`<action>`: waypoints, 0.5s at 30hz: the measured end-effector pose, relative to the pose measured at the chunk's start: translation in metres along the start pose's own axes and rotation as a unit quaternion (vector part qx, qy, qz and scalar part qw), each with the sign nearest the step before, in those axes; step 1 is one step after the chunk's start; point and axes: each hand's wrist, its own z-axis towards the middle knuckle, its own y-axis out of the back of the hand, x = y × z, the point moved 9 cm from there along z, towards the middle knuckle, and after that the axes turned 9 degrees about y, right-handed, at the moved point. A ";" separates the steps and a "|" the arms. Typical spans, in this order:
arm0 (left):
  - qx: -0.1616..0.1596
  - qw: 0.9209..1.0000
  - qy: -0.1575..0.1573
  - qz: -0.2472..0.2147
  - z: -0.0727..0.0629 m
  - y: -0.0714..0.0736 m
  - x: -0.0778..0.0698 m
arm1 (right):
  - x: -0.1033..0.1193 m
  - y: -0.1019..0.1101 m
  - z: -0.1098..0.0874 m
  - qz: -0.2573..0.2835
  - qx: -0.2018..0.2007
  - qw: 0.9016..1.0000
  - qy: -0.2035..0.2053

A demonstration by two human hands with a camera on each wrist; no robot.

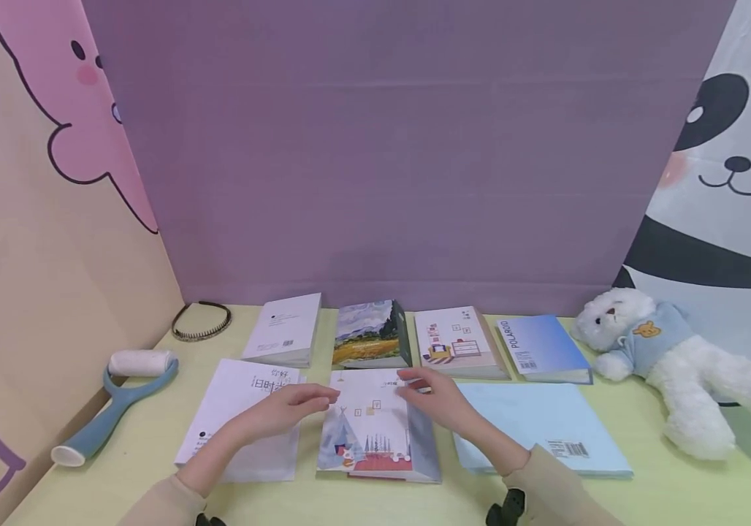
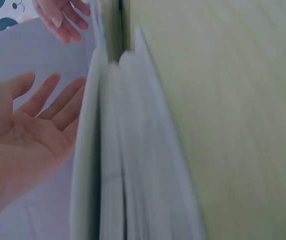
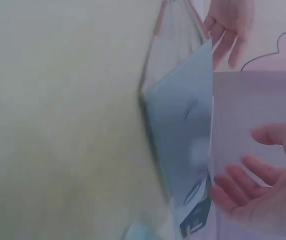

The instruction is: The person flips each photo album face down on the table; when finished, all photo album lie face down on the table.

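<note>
A white illustrated book (image 1: 369, 420) with a tent drawing and a grey-blue spine lies at the front middle of the table. My left hand (image 1: 290, 409) hovers between this book and the white book (image 1: 234, 409) on its left, fingers loosely extended. At the illustrated book's upper right, my right hand (image 1: 437, 398) has its fingers over or beside the cover; contact cannot be told in the head view. In the left wrist view, a book's page edges (image 2: 132, 150) lie beside the relaxed hand. The right wrist view has loosely bent fingers near a grey-blue spine (image 3: 180, 115).
Along the back lie a white book (image 1: 283, 329), a landscape-cover book (image 1: 369, 336), another illustrated book (image 1: 454, 343) and a blue book (image 1: 543, 343). A light-blue book (image 1: 533, 424) lies front right, near a plush bear (image 1: 665, 343). A lint roller (image 1: 115, 402) and headband (image 1: 201, 332) lie left.
</note>
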 end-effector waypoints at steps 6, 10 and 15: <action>-0.069 0.996 -0.027 -0.042 -0.017 0.038 0.004 | 0.028 -0.029 0.025 0.015 0.025 0.997 0.067; -0.136 0.989 -0.021 -0.046 -0.031 0.064 0.013 | 0.042 -0.052 0.035 0.038 0.055 0.994 0.083; -0.213 0.977 0.021 -0.017 -0.048 0.093 0.035 | 0.056 -0.077 0.044 0.065 0.084 0.991 0.077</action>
